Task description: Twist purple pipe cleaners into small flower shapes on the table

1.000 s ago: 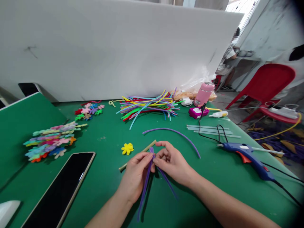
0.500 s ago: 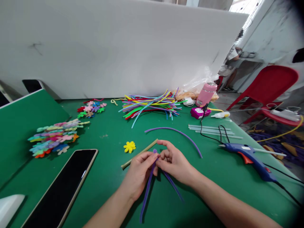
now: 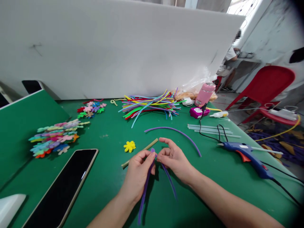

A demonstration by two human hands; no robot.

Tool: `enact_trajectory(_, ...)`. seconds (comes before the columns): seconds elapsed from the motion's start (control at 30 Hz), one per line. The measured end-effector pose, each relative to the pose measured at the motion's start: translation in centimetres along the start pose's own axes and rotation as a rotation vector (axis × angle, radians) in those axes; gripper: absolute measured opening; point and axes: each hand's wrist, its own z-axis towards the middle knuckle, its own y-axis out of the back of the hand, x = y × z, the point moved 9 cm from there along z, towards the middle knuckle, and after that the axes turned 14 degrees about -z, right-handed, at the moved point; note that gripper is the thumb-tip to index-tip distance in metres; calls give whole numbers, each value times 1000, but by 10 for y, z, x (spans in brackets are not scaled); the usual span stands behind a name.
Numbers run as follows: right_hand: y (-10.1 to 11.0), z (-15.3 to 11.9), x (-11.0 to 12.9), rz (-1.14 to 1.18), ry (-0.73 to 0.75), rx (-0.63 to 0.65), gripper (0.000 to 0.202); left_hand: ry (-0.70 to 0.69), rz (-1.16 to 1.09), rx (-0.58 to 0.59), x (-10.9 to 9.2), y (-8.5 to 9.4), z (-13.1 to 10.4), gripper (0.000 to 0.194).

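My left hand (image 3: 139, 172) pinches a purple fuzzy stem (image 3: 144, 196) near a small loop at its top, and one length hangs toward me. Close beside it on the right, my right hand (image 3: 174, 160) has thumb and fingers pinched on the same purple stem, whose other length trails down to the right. Behind the hands lies a thin greenish stick (image 3: 151, 144), partly hidden by my left hand. A yellow flower shape (image 3: 129, 146) rests left of the stick. Another purple stem (image 3: 177, 129) curves across the green table beyond my right hand.
Colourful stems (image 3: 152, 106) lie piled at the back. Flower shapes (image 3: 54, 136) and a phone (image 3: 61, 186) are at left. Glue sticks (image 3: 211, 129), a blue glue gun (image 3: 249, 155) with its cable, a pink bottle (image 3: 205, 94) and a purple box (image 3: 199, 112) stand or lie at right.
The loop of purple stem has moved slightly left with my left hand. The right-hand length has swung a little left and hangs more steeply. Both hands keep their pinch.
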Motion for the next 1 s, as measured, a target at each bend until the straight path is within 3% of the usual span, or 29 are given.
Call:
enact_trajectory(0.63,6,0,5,-25,73,-100,51,32,16,-61,8,-1,-8,24)
enact_trajectory(1.0,6,-1,4,-16,69,-102,47,-68,100,-18,1,-4,-6,22)
